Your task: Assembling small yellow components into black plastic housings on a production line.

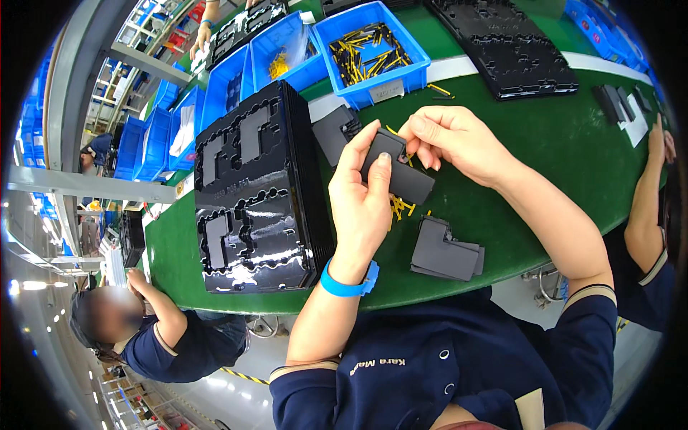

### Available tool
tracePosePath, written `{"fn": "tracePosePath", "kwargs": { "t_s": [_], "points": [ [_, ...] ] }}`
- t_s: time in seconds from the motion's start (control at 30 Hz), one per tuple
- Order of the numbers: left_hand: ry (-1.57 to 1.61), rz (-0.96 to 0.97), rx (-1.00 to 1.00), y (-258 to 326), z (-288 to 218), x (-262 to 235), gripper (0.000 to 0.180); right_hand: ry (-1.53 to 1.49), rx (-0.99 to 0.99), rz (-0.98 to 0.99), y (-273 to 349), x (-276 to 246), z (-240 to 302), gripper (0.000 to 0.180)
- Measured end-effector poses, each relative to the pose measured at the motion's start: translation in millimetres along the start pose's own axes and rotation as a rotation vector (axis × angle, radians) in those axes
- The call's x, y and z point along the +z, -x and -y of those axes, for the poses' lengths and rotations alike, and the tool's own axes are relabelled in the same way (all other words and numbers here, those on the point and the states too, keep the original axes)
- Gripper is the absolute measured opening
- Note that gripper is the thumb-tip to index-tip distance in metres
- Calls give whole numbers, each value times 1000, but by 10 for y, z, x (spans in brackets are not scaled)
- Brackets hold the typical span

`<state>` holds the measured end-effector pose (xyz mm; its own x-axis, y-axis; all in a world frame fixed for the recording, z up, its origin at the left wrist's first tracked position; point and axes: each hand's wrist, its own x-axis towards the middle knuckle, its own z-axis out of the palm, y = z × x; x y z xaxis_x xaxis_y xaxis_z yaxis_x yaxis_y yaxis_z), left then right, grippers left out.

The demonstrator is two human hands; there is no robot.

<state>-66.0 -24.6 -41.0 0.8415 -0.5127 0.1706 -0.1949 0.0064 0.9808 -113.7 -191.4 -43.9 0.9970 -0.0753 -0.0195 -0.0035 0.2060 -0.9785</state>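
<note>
My left hand (356,208) grips a flat black L-shaped plastic part (403,179), thumb on its top face. At the part's inner corner, my right hand (448,140) has its fingers pinched together; bits of thin yellow show by the fingertips, but what they hold is mostly hidden. Small yellow pieces (401,208) lie on the green table just under the held part. Nearer my body sits a small stack of similar black L-shaped parts (446,251). Another black part (333,132) lies beyond my left hand.
Stacked glossy black trays (258,236) with L-shaped parts in their pockets stand at left. A blue bin (376,93) of yellow-and-black strips is behind my hands, with more blue bins (228,86) leftward. Another black tray (512,50) lies far right. Co-workers sit at both sides.
</note>
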Motion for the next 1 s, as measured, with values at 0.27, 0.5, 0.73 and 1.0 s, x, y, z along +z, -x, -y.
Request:
{"fn": "tracePosePath", "kwargs": {
  "t_s": [0.27, 0.5, 0.73, 1.0],
  "points": [
    [120, 41, -31, 1, 0, -17, 36, 53, -7, 5, 5, -13, 9, 23],
    [-209, 21, 197, 53, -6, 9, 32, 58, 14, 6, 41, -13, -9, 22],
    [-175, 66, 26, 94, -179, -10, 41, 205, -69, -9, 113, 54, 136, 12],
    [95, 235, -141, 130, -384, -139, 39, 682, -766, -35, 159, -20, 122, 13]
  ]
}}
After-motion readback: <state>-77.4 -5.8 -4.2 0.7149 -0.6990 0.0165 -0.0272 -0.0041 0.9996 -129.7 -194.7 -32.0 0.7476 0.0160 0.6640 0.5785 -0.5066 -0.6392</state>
